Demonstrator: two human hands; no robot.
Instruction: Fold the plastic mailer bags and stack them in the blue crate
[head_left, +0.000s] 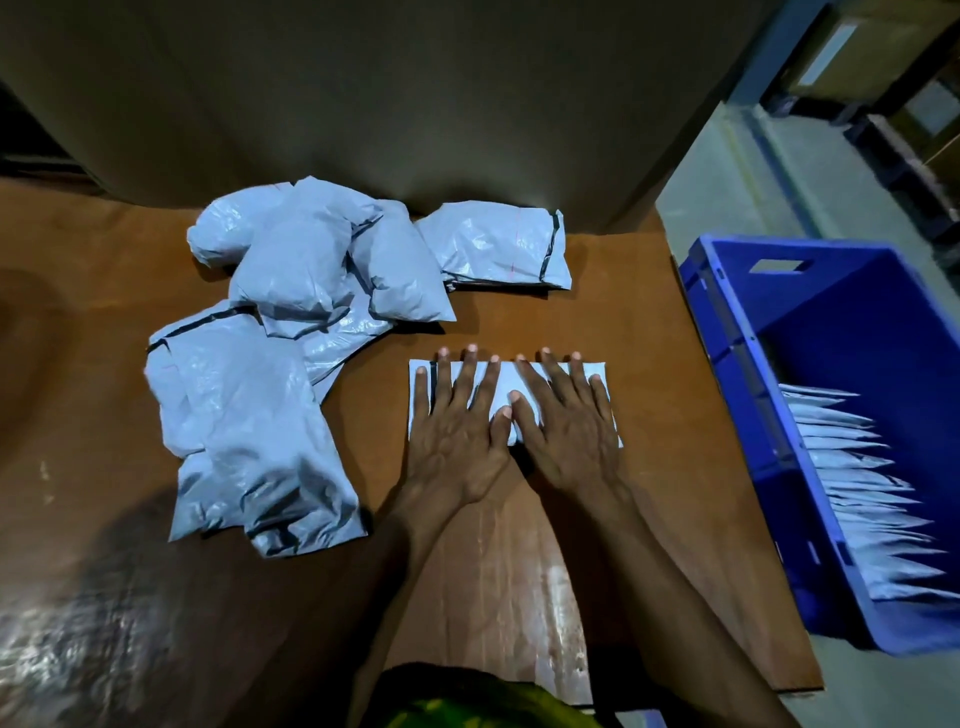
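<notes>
Both hands flat, fingers straight and spread, pressing a folded mailer bag (506, 387) onto the tabletop (675, 364). Left hand (457, 421) covers its left half, right hand (563, 418) the right half; thumbs touch at the middle. Unfolded mailer bags (270, 322) piled loose to the left and behind, well crumpled. Blue crate (737, 322) sits off the tabletop's right edge, a row of folded bags (862, 493) stacked inside along its near wall.

The brown table (660, 364) bears three things — heaped mailer bags (291, 291), a flat stack (498, 249), one folded bag (503, 376).
</notes>
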